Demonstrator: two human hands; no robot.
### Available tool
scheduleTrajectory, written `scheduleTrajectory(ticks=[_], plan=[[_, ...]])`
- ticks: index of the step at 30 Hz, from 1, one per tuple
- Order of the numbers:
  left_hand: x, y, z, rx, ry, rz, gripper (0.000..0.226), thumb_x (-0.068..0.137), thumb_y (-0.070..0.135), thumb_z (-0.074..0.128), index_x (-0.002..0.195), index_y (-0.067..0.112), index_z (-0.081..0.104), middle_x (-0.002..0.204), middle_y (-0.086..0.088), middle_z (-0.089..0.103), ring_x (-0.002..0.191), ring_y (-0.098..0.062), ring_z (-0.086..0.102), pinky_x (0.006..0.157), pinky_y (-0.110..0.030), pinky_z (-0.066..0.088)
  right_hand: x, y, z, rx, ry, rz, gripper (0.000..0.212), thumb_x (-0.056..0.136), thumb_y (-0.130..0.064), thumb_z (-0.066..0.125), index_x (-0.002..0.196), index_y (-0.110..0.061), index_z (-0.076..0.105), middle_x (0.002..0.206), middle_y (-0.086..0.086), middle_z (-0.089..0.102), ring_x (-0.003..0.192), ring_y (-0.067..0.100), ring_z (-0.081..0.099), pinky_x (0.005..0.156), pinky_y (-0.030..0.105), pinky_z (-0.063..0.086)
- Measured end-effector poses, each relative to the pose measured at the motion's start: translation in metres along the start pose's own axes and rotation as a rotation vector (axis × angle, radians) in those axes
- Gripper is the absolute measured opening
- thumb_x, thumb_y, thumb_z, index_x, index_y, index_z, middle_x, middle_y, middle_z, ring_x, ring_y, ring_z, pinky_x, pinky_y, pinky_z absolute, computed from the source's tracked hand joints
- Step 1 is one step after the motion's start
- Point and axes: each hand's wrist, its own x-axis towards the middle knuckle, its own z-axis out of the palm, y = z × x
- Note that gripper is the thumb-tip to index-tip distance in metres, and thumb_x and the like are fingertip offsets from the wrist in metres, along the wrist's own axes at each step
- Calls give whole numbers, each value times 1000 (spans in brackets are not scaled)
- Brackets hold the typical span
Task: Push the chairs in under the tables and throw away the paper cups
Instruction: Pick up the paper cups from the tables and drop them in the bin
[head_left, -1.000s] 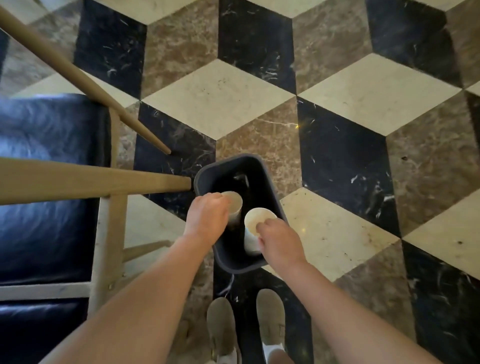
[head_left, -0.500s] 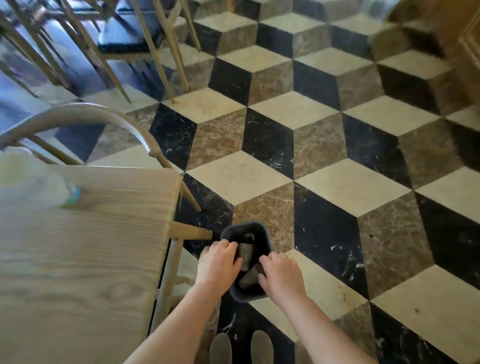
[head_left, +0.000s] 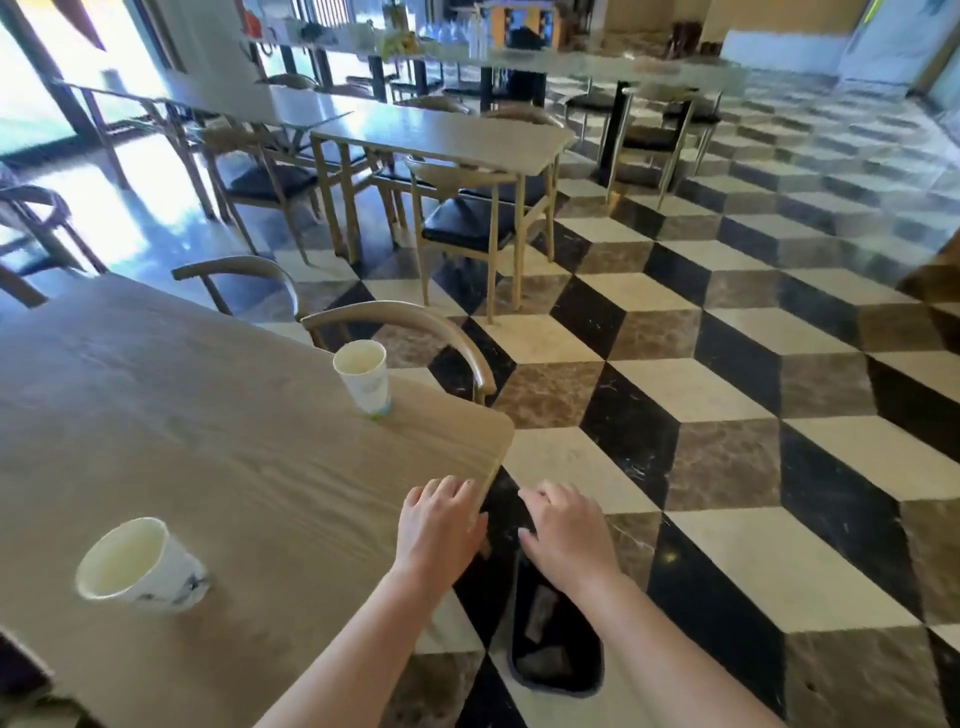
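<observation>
Two white paper cups stand on the wooden table (head_left: 208, 441): one cup (head_left: 363, 376) near the far right corner, another cup (head_left: 137, 566) near the front left. A dark waste bin (head_left: 558, 644) sits on the floor by the table's corner, with dropped cups inside. My left hand (head_left: 441, 525) hovers over the table's right edge, fingers apart and empty. My right hand (head_left: 563, 535) hangs above the bin, fingers apart and empty. A wooden chair (head_left: 410, 325) is tucked under the table's far side.
A second table (head_left: 441, 137) stands further back with a dark-cushioned chair (head_left: 467, 228) pulled out from it. More tables and chairs fill the back left. The chequered marble floor (head_left: 753, 415) stretches to the right.
Both hands have let go of the cups, which now lie in the bin, and have lifted away from it. The view has risen from the floor to the table and room.
</observation>
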Motion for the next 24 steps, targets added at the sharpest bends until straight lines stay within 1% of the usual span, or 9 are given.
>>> scheduleTrajectory(ticks=[5,10,12,15,16,20,22,24], plan=[[-17,-47,-29,-7,85,-56,36,74,27,70,106,11,62,98,-5,67,91,-26,62,79,-39,47,20,-40,0,-28,6,-72,43,90,-32,51,131,-19,45,124,4,54,114,24,48,89,36,41],[-48,-101,-46,25,130,-129,38,69,25,74,103,12,63,94,-4,68,87,-25,63,77,-37,50,53,-74,6,-41,-11,-131,44,89,-31,54,130,-19,47,126,4,54,115,23,48,92,38,42],[-60,-120,-48,45,144,-190,38,69,26,72,103,12,63,93,-3,68,87,-24,63,77,-35,50,69,-85,8,-51,-1,-166,43,89,-31,55,129,-18,48,124,4,56,113,23,50,93,37,42],[-74,-145,-52,69,152,-310,38,71,31,59,104,13,63,91,-2,68,87,-24,63,77,-35,50,92,-100,9,-50,6,-212,43,88,-29,58,128,-16,51,122,6,58,112,23,52,91,38,44],[-77,-152,-53,61,158,-352,37,73,31,58,104,12,63,91,-3,67,87,-25,62,77,-36,50,102,-104,9,-56,-2,-228,42,88,-29,58,127,-16,51,122,6,58,112,23,52,91,38,44],[-79,-174,-60,28,198,-500,35,72,17,73,103,5,62,92,-11,66,86,-32,61,72,-42,52,148,-121,15,-32,-40,-284,42,86,-25,61,126,-12,53,122,11,59,113,28,51,94,42,41],[-78,-183,-64,16,237,-591,36,69,12,75,101,2,62,90,-13,65,83,-34,62,69,-42,53,172,-131,18,-44,-78,-316,41,87,-26,59,126,-13,52,122,11,57,114,28,49,94,41,39],[-80,-192,-67,27,262,-678,38,66,9,77,101,0,63,91,-15,66,84,-34,63,69,-42,54,194,-140,21,-80,-105,-354,42,88,-27,57,128,-15,49,122,10,56,113,28,48,92,39,38]])
